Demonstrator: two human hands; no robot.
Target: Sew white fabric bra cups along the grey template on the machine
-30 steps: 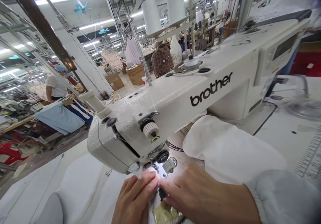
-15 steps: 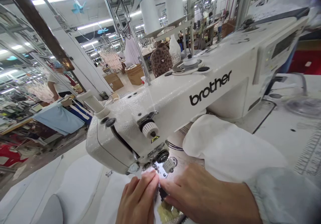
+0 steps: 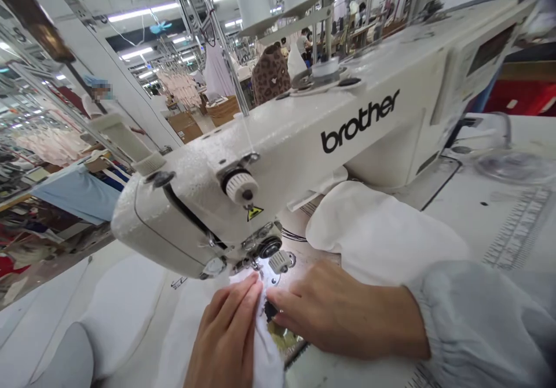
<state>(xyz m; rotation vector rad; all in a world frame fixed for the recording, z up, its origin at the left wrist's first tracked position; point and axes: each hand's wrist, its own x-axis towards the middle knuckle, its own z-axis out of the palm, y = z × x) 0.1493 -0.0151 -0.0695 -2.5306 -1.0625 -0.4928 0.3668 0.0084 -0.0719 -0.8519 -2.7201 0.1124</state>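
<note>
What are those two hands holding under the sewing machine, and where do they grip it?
White fabric. The left hand lies flat on it with fingertips at its edge by the needle; the right hand pinches that edge beside it. The exact grip is hidden.

Bright, even light falls from ceiling tubes (image 3: 139, 13) far left. A small lamp glares white near the needle (image 3: 271, 278). The edges bend and blur, especially far right.

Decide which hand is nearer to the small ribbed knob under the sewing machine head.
Right. The right hand lies just below the ribbed knob; the left hand rests on the white fabric, further left.
</note>
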